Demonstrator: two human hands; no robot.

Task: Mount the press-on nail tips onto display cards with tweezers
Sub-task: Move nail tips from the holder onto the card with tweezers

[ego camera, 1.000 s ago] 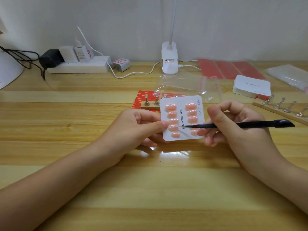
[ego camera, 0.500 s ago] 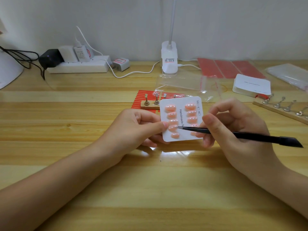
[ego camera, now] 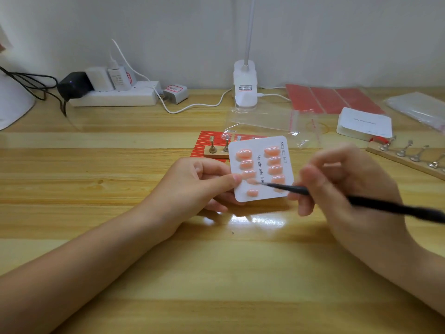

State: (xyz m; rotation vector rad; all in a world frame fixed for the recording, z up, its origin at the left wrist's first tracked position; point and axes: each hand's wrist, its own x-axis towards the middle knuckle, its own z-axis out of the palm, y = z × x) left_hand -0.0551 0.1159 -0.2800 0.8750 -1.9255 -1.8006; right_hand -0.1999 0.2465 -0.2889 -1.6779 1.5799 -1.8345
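— Could you read anything on the display card (ego camera: 260, 150)?

— "Handmade Na", running sideways down the middle; the rest was covered by the tweezers (ego camera: 356, 201). Small size letters with boxes sat along its top right edge, too fine to be sure of. The white block (ego camera: 245, 88) at the back had a barcode label, unreadable.

— Where was the card?

— Lifted just above the desk (ego camera: 120, 189). The left hand (ego camera: 195, 186) pinched its left edge, thumb on the front beside the fourth nail tip (ego camera: 251, 181) of the left column. Two columns of pink tips were stuck on it.

— And the right hand (ego camera: 346, 186)?

— Blurred, fingers curled round the black tweezers, whose point touched the card next to that fourth tip.

— What lay around?

— Behind the card, partly hidden by it, a wooden block with metal stands (ego camera: 218, 150) on a red striped sheet (ego camera: 207, 138). Clear plastic bags (ego camera: 262, 119) farther back, red sheets (ego camera: 332, 100), a stack of white cards (ego camera: 364, 122), and a wooden strip with more stands (ego camera: 409, 155) on the right. A power strip (ego camera: 115, 97) with plugs sat by the wall.
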